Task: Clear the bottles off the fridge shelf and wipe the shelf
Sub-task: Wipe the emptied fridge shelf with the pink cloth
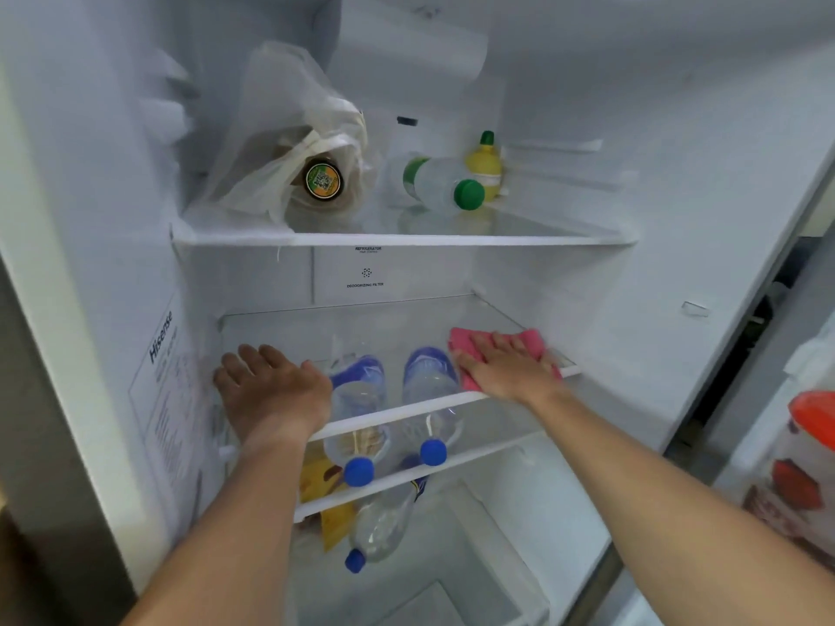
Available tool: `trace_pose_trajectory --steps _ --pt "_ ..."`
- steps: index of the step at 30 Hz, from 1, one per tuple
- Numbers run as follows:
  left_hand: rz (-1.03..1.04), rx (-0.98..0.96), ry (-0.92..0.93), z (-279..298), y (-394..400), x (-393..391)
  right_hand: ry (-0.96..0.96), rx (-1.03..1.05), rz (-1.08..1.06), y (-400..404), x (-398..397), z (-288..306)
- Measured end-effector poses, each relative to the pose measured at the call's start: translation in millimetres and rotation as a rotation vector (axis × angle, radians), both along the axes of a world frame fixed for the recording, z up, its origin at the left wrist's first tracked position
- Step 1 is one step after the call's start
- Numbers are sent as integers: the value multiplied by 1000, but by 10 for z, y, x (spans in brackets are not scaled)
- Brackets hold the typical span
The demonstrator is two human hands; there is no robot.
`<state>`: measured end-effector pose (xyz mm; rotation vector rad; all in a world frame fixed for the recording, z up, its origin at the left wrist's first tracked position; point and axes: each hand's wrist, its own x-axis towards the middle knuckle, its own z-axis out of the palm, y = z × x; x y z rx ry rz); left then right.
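Head view. The middle glass shelf point(452, 402) of the open fridge has a white front rim and carries only a pink cloth point(535, 343) at its right end. Two clear water bottles with blue labels and blue caps, the left bottle point(359, 399) and the right bottle point(429, 386), lie on their sides on the shelf below and are seen through the glass. A third blue-capped bottle point(379, 521) lies lower still, beside a yellow packet point(316, 478).

The glass distorts the bottles' outlines. The cloth is largely covered by the hand, and its full extent cannot be made out. The sticker print on the left wall is unreadable apart from the brand name. The jar at the right frame edge is cut off.

The right hand point(504, 365) lies palm-down with fingers straight, pressing the cloth flat against the shelf. The left hand point(271, 386) rests palm-down at the shelf's left end, fingers relaxed and holding nothing, fingertips near the side wall. Both forearms reach in from below.
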<state>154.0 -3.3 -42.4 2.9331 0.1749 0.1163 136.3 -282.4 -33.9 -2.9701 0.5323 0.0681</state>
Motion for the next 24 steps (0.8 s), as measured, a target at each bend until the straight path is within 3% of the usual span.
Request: trace_pose_trajectory --steps 4,7,11,16,19,21,24 --pt "11 -8 1 9 -4 -11 -47 -11 288 777 -65 -57" --pt "23 -9 4 22 -7 -32 -71 10 390 1197 -90 -131" --pt "20 -8 2 31 -3 -32 -77 33 420 947 -35 -112" --pt "15 -9 8 24 -29 -23 -19 -5 32 -98 27 -6" --pt "13 -25 25 28 -26 -20 76 11 -120 -49 154 36" --pt "8 -31 23 33 -24 -34 61 38 -30 359 280 40" --pt "2 -40 17 44 -28 -53 29 25 289 1087 495 21"
